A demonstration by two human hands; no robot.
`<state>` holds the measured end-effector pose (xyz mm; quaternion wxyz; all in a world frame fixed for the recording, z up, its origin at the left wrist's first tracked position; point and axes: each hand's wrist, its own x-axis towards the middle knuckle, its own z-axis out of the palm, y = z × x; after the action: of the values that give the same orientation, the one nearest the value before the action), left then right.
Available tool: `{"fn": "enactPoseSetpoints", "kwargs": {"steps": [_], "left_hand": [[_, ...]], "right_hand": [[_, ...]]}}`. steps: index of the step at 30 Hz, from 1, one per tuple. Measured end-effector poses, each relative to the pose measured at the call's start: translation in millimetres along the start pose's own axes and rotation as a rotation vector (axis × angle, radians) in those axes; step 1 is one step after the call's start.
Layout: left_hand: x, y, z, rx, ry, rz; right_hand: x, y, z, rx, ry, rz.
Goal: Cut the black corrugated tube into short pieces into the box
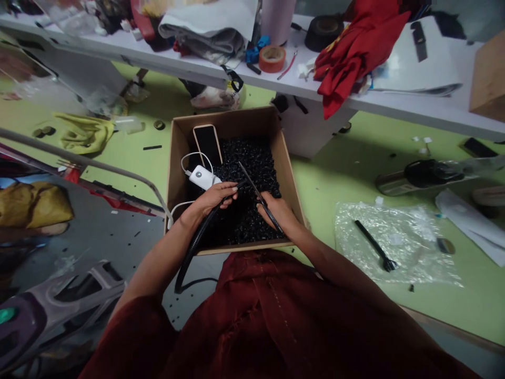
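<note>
Nearest us, our left hand (215,196) grips a black ribbed hose (193,247), whose tail curves down over the box edge. Our right hand (276,210) clasps a thin black rod (252,187) over the cardboard box (177,158). The rod slants up-left, tip pointing away, and our palm hides its lower end. Beyond lie black pieces (256,158) too small to identify.

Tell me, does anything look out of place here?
A phone and white power bank sit in the cardboard box of small black parts, odd among loose stock, beside the left hand gripping a black hose and the right hand gripping a black rod. A red cloth droops over the table edge.
</note>
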<state>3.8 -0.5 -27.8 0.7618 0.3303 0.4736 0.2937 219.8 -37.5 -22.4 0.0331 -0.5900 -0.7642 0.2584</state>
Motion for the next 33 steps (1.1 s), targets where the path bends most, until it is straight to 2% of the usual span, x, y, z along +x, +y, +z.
{"fn": "enactPoseSetpoints", "kwargs": {"steps": [9,18,28,33], "left_hand": [[1.4,-3.1,2.6,0.083,0.018,-0.007],[0.4,-2.8,13.1,0.069,-0.008,-0.002],[-14.9,-3.2,29.9,-0.046,-0.175,-0.077],[-17.6,0.2,31.3,-0.104,-0.184,-0.046]], "right_hand": [[-4.1,-2.6,-1.6,-0.084,-0.053,-0.048],[1.1,2.6,0.8,-0.125,0.019,0.042],[18.8,6.1,-0.4,-0.137,0.135,0.173],[18.7,6.5,-3.3,-0.148,0.143,0.211]]}}
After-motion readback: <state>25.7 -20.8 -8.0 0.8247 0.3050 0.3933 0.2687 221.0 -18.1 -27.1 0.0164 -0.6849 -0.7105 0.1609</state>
